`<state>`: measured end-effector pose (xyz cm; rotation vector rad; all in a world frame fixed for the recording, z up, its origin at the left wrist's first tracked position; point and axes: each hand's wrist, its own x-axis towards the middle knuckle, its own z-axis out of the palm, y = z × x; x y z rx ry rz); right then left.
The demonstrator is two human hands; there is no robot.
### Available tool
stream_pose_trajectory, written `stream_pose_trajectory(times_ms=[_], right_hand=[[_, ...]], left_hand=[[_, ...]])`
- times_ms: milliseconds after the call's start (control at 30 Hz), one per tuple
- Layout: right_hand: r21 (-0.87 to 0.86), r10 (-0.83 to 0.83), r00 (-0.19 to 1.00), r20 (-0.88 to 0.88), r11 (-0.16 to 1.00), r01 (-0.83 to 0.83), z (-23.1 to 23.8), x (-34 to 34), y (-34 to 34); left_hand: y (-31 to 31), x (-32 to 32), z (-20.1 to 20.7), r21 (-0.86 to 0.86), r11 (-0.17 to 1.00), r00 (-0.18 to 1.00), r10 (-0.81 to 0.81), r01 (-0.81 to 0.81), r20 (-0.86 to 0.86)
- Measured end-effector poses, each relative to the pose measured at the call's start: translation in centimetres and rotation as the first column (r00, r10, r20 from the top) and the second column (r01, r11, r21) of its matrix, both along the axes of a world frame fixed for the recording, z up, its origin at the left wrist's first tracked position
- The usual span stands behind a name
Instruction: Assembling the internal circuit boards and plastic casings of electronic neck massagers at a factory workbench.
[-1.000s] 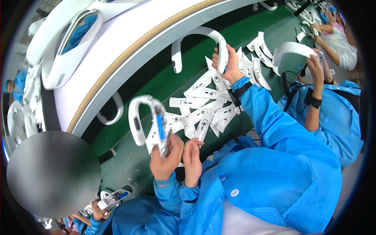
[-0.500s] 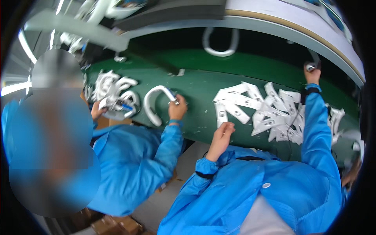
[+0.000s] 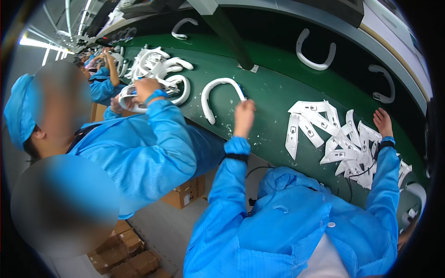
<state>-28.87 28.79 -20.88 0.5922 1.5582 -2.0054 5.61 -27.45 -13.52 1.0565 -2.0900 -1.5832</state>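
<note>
A white U-shaped plastic part (image 3: 208,103) lies on the green bench, with a blue spot near its right end. My left hand (image 3: 244,116) is closed at that right end, its fingertips partly hidden. Out to the right, my right hand (image 3: 383,121) has its fingers spread and holds nothing. Just beyond its fingertips, a white curved part (image 3: 390,85) rests on the dark green far strip. Between my hands is a heap of flat white pieces (image 3: 320,121), each with a small dark mark.
At my left, a co-worker in blue handles a white curved part (image 3: 127,95) beside a pile of similar parts (image 3: 150,65). More curved parts (image 3: 317,65) lie on the far strip. A post (image 3: 232,39) stands on the bench. Cardboard boxes (image 3: 185,192) sit below.
My left hand has come to the U-shaped part, which the co-worker's hand has left. My right hand has let go of the curved part on the far strip. The view has turned left.
</note>
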Motion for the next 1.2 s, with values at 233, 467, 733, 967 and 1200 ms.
stream_pose_trajectory(times_ms=[233,467,733,967,1200], right_hand=[[0.123,0.242,0.965,-0.099,0.966,-0.230,7.0,11.7,-9.3],[0.092,0.348,0.935,-0.069,0.936,-0.341,10.6,20.8,-19.2],[-0.002,0.436,0.855,-0.282,0.890,-0.455,15.0,27.6,-25.5],[-0.112,0.358,0.780,-0.513,0.873,-0.474,22.2,30.5,-27.4],[-0.157,0.257,0.853,-0.454,0.919,-0.361,22.8,31.2,-20.9]], left_hand=[[-10.8,-7.0,-8.3,-0.106,0.992,0.856,0.113,-0.069,0.505],[-12.4,-5.5,-9.7,0.604,0.791,0.994,0.101,-0.099,0.032],[3.6,-0.5,5.6,0.845,0.503,0.959,0.102,0.180,-0.266],[16.4,1.4,12.6,0.540,0.708,0.829,-0.116,0.455,-0.546],[23.4,1.4,13.1,0.180,0.784,0.723,-0.422,0.594,-0.547]])
